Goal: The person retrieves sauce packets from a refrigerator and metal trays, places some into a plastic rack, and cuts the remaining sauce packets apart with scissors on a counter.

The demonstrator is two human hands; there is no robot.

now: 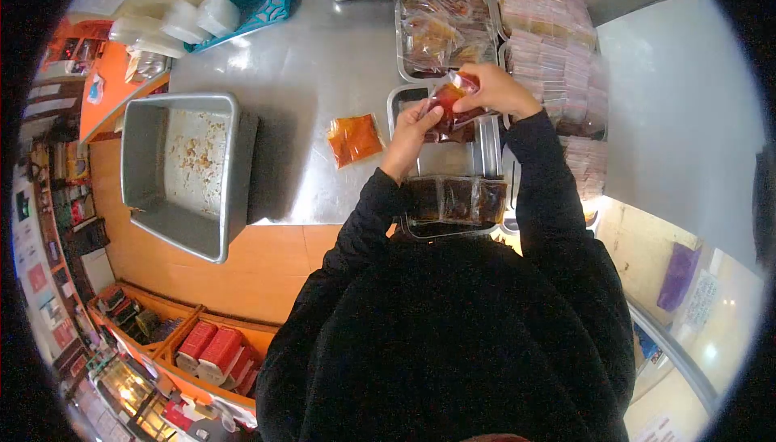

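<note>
Between my two hands is a clear plastic sauce packet (443,101) with dark red-brown liquid in it. My left hand (411,136) pinches its lower left side, and my right hand (493,93) grips its upper right part. Both hands are over a metal tray (394,104) that holds more dark packets. Nearer to me, a row of dark sauce packets (457,199) lies in another tray. An orange sauce packet (354,140) lies alone on the steel table, left of my left hand.
A grey plastic tub (237,167) with brown crumbs stands at the left. Behind my hands is a metal tray (399,26) of packets; stacks of pinkish packets (546,62) fill the right side. A teal basket (271,6) and white containers (217,15) stand at the back left.
</note>
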